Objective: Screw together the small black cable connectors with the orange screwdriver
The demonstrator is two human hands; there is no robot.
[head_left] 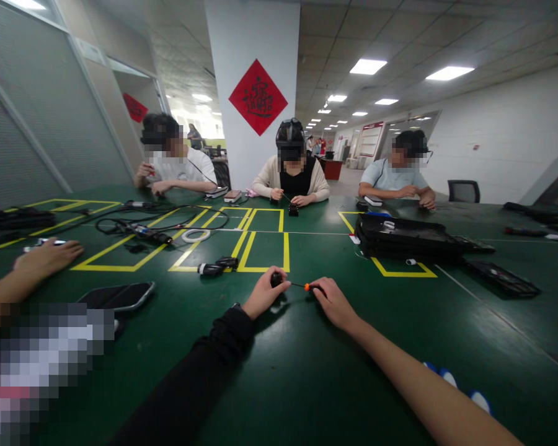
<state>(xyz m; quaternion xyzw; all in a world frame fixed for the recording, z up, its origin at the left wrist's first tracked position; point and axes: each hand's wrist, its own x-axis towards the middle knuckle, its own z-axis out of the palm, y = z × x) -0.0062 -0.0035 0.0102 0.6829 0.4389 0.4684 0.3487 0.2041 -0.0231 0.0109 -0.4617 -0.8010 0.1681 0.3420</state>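
Observation:
My left hand (266, 292), in a black sleeve, has its fingers closed around a small black round object (276, 279) above the green table (270, 384). My right hand (333, 300) pinches the handle of a screwdriver (307, 287), which has an orange collar. Its thin dark shaft runs level to the left, and its tip ends at the fingers of my left hand. Whether the tip touches the black object cannot be made out. Behind my left hand lies a black cylindrical item (217, 266) with a white part.
A neighbour's hand (49, 259) rests at the left near a phone (118, 297). Tangled black cables (144, 232) and a white coil (196, 235) lie further back. An open black case (404, 235) stands at the right. Three people sit across the table.

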